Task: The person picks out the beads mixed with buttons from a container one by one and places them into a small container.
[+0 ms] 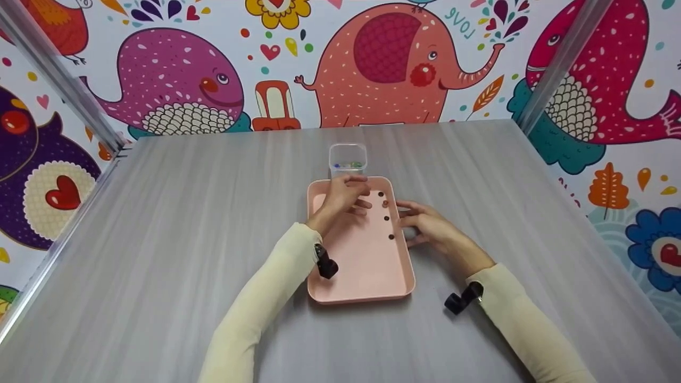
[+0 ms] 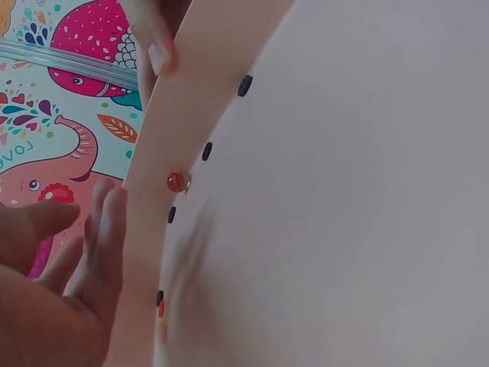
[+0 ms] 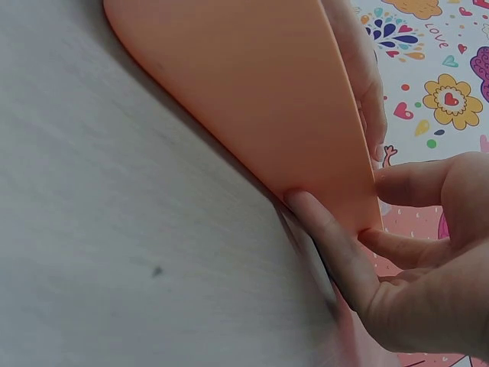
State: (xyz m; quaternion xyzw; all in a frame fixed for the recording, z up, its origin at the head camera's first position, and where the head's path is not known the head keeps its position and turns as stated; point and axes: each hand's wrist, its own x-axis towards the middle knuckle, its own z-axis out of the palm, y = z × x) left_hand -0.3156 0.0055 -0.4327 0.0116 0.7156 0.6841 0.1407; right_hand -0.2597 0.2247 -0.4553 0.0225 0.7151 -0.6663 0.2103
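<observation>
A pink rectangular tray lies in front of me. Along its right wall sit several small black beads and a clear orange-red bead. Small red and yellow pieces show further along that wall in the left wrist view. Over the tray's far part hovers my left hand, fingers loosely bent, with nothing visible in them. My right hand grips the tray's right side; in the right wrist view its thumb presses low on the outer wall while other fingers touch the rim.
Just beyond the tray stands a clear plastic container with small blue and green pieces inside. The grey table ends at walls covered in cartoon animals, with metal posts at the corners.
</observation>
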